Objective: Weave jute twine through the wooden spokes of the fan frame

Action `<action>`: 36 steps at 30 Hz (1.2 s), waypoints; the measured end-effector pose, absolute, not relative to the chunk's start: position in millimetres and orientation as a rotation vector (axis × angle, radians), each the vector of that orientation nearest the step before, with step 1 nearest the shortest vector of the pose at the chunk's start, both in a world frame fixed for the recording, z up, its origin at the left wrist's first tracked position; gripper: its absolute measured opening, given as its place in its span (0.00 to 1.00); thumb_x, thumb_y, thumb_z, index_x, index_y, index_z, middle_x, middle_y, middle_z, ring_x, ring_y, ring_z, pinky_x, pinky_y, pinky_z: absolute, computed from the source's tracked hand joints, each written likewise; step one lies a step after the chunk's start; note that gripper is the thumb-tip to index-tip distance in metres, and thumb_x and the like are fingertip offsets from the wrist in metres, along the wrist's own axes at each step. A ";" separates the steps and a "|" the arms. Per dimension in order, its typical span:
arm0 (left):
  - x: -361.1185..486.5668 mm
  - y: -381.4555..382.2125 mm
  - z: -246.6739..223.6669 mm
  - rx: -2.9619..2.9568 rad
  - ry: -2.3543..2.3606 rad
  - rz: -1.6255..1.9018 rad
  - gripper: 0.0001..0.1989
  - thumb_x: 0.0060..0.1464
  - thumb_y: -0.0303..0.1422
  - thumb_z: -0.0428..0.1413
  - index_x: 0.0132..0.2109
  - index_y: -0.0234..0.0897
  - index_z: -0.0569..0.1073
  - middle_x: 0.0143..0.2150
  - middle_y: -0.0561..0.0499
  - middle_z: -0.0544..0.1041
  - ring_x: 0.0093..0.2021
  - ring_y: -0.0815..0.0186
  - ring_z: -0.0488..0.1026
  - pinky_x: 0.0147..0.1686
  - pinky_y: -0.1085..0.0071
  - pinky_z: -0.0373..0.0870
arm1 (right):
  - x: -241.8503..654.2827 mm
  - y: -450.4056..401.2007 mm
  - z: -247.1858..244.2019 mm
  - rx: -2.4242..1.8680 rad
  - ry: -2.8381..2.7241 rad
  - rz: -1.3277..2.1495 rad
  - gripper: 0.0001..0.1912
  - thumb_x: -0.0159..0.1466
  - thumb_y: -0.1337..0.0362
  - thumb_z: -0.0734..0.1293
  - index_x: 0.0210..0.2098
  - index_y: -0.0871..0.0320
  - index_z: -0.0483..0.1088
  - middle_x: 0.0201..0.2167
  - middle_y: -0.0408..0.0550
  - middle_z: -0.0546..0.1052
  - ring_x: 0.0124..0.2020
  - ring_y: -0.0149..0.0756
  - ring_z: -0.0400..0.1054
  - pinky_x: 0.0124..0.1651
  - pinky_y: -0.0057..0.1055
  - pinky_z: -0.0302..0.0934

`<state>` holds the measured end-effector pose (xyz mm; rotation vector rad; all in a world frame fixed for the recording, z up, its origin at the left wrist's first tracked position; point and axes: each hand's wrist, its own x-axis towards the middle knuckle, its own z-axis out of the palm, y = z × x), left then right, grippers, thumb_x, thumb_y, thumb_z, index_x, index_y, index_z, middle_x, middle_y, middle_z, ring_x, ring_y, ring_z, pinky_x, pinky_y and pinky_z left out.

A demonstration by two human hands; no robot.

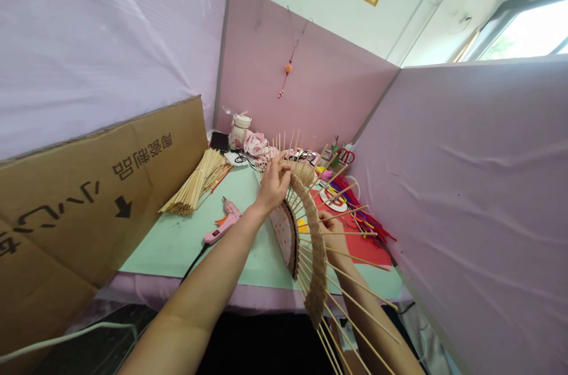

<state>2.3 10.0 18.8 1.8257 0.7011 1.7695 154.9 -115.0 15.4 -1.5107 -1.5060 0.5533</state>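
A round frame of thin wooden sticks is tilted on edge in front of me, its sticks fanning outward through a woven band of brown twine [316,245]. At its centre is a disc [283,230] with pink dotted cloth and a dark rim. My left hand [275,183] is closed on the upper part of the band, fingertips at the sticks. Behind the sticks on the right, my right hand [332,234] has its fingers bent together at the band's outer edge; what they pinch is partly hidden. A ball of twine [305,174] lies beyond the frame.
A pink glue gun [224,224] lies left of the frame, its cord running off the table edge. Behind it is a bundle of wooden sticks [195,183] beside a cardboard panel [102,197]. Coloured pipe cleaners [361,209], red sheets [355,239] and red-handled scissors [346,156] are right.
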 end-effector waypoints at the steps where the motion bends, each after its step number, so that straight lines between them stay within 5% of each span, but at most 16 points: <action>1: 2.7 9.8 18.9 1.821 0.708 1.766 0.26 0.60 0.29 0.49 0.64 0.39 0.57 0.45 0.46 0.74 0.48 0.61 0.71 0.54 0.59 0.64 | 161.5 -112.6 15.7 -1.507 -1.455 0.513 0.21 0.60 0.44 0.63 0.25 0.56 0.67 0.20 0.44 0.68 0.27 0.37 0.62 0.30 0.33 0.58; 23: 8.1 7.5 17.8 1.867 0.735 1.788 0.23 0.62 0.37 0.52 0.63 0.41 0.61 0.46 0.46 0.74 0.49 0.61 0.71 0.53 0.61 0.65 | 153.9 -36.5 192.7 -1.315 -1.683 0.295 0.13 0.56 0.55 0.68 0.27 0.60 0.72 0.18 0.38 0.64 0.21 0.25 0.53 0.27 0.27 0.49; 36: 9.3 8.0 16.3 1.858 0.740 1.796 0.24 0.62 0.37 0.52 0.63 0.42 0.61 0.45 0.46 0.74 0.49 0.60 0.71 0.54 0.59 0.65 | 175.0 -67.3 191.3 -1.242 -1.816 0.149 0.14 0.57 0.54 0.69 0.29 0.60 0.73 0.22 0.41 0.70 0.24 0.27 0.58 0.29 0.27 0.52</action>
